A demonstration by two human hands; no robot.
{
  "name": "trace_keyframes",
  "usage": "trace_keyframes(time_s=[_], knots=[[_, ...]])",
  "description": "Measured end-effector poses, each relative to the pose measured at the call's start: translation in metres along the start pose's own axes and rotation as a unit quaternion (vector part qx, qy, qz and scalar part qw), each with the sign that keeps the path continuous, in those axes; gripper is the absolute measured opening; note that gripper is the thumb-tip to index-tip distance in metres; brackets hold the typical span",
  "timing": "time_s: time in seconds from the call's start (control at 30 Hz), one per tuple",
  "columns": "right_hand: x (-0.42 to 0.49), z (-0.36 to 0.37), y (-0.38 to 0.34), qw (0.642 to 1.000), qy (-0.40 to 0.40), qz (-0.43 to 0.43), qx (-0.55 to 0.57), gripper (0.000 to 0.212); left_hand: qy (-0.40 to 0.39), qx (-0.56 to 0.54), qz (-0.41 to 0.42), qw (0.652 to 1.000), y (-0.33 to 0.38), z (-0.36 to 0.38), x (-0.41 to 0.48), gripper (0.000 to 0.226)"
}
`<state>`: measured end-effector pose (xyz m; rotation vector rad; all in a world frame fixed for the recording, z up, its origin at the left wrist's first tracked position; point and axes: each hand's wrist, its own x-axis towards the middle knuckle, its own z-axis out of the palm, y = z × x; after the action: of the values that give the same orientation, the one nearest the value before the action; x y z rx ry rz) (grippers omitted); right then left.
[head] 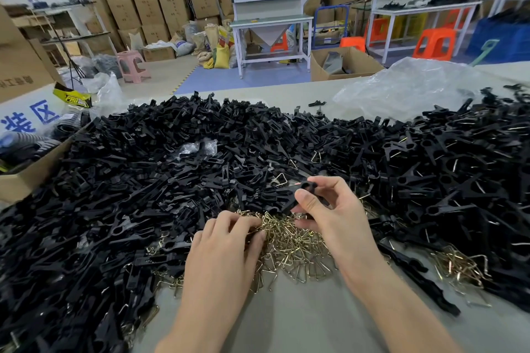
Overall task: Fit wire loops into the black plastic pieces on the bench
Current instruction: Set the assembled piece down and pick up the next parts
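Two piles [129, 195] flank right hand [329, 209] gripping black piece [301, 190].

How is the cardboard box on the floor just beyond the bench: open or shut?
Open: the cardboard box has flaps spread, grey contents showing.

Black plastic pieces [172, 169]: long flat clips, heaped loose across left and centre of frame, lying at all angles. Second heap [459, 175] at right, many showing wire already fitted. Single piece [298, 195] raised just above centre of heap, tilted, pinched in right hand [335, 215]. Wire loops [295, 246]: brass-coloured, roughly triangular, tangled in a pile at lower centre, upper-left edge picked at by left hand [229, 241]. Smaller pile [459, 264] lower right.
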<state>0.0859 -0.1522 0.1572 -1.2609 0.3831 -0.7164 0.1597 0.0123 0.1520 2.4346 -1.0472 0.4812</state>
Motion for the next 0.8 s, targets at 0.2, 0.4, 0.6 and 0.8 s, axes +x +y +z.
trace_keyframes(time_s=[0.2,0.4,0.6,0.8], knots=[[0.0,0.0,0.0,1.0,0.005,-0.003,-0.013,0.022,0.039,-0.101,-0.081,0.991,0.006,-0.003,0.004,0.04],[-0.001,-0.001,-0.002,1.0,0.007,0.005,-0.005,0.023,0.064,-0.069,-0.073,0.993,0.005,-0.006,0.004,0.045],[-0.001,0.0,-0.003,1.0,0.004,0.003,-0.008,0.023,0.084,-0.081,-0.077,0.99,0.004,-0.008,0.004,0.029],[-0.003,0.0,-0.005,1.0,-0.006,0.011,-0.006,0.023,0.127,-0.222,-0.105,0.961,0.008,-0.012,0.006,0.017]])
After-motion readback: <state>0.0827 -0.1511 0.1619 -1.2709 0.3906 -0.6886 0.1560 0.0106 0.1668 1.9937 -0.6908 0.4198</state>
